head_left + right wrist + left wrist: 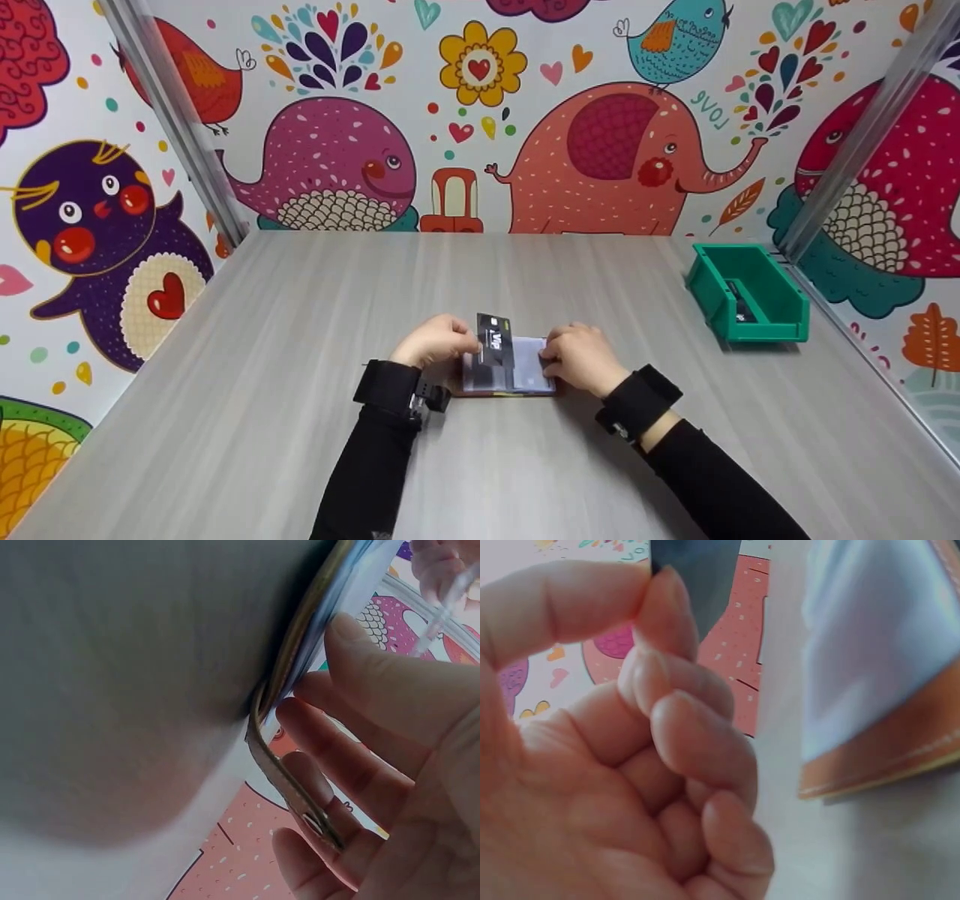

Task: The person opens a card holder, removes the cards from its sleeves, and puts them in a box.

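My left hand (437, 342) pinches a black card (496, 342) marked "VIP" by its left edge, between thumb and forefinger. The card stands upright over the left side of an open card holder (534, 364), overlapping its clear sleeves in the head view. Brown stitched leather (885, 746) edges the holder in the left wrist view. At the holder's right side, my right hand (587, 358) pinches the edge of the sleeves, thumb on top. A narrow brown strap with a snap (289, 780) sticks out from the cover past the right fingers.
A green bin (765, 331) stands at the right rear of the grey table (300, 300), with dark cards (741, 304) inside. Printed panels with cartoon animals enclose the back and sides, and metal posts (180, 120) rise at the rear corners.
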Motion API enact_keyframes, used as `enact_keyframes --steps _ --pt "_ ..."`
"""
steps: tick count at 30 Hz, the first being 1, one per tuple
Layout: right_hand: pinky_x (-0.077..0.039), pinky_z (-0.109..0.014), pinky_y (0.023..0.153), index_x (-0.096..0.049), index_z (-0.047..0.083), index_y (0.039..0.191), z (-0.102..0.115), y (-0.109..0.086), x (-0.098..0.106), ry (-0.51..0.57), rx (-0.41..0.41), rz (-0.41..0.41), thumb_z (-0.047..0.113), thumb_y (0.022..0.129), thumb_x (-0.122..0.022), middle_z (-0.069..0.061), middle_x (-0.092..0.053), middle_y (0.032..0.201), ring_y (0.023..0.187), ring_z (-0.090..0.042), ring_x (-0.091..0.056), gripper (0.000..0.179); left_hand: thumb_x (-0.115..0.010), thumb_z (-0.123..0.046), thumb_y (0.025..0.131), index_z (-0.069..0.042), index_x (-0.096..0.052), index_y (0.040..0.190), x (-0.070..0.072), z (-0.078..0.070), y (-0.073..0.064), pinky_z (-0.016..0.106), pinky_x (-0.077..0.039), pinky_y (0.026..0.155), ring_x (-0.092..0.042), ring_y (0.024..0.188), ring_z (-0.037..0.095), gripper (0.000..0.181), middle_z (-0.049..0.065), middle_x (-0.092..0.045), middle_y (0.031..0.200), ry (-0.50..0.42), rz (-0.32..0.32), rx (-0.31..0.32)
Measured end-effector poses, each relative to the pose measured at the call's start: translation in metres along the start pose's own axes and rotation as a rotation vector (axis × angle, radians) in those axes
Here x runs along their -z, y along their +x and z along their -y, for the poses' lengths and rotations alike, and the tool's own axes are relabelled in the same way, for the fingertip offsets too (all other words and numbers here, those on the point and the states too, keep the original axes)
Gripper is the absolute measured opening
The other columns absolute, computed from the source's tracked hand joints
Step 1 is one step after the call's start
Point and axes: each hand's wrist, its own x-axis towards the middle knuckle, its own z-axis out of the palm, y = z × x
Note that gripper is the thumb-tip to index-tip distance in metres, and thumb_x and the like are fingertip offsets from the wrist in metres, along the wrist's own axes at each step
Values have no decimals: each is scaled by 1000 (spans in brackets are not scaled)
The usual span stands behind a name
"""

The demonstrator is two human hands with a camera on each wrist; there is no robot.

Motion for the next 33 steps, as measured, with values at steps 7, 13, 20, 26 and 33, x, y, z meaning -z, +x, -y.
enact_keyframes --steps 7,13,20,26,33 --pt "-43 -44 70 -80 9 96 -1 0 2 16 2 13 19 74 -87 -5 -70 93 85 -28 -58 25 -68 -9 76 -16 -54 61 2 -6 -2 25 -33 55 -41 58 11 21 -7 -44 60 -12 -20 -40" --pt "-45 -45 70 -80 11 92 -5 -2 6 22 39 -36 23 73 -86 -5 -71 93 84 -28 -59 24 -67 -10 77 -17 -53 59 3 -11 -4 25 -31 56 -40 58 10 24 -7 -42 60 -6 -25 -86" --pt "-46 -46 72 -79 11 89 -11 -3 18 58 29 -75 18 76 -84 -3 -71 89 85 -28 -59 16 -68 -8 79 -15 -55 60 6 -19 -8 25 -31 57 -40 59 10 24 -7 -45 61 -54 -31 -135" --pt "-45 -46 78 -80 10 93 -10 -2 34 64 -35 -90 20 83 -81 -4 -72 89 87 -28 -59 14 -68 -6 82 -14 -56 62 7 -25 -11 27 -37 67 -46 68 12 24 -6 -51 67 -90 -19 -170" --pt "-44 -43 73 -79 11 87 -6 -3 47 97 -19 -185 22 86 -79 -1 -70 81 81 -24 -58 11 -68 -7 83 -13 -58 65 8 -28 -13 28 -40 72 -49 71 12 22 -6 -56 71 -95 -10 -199"
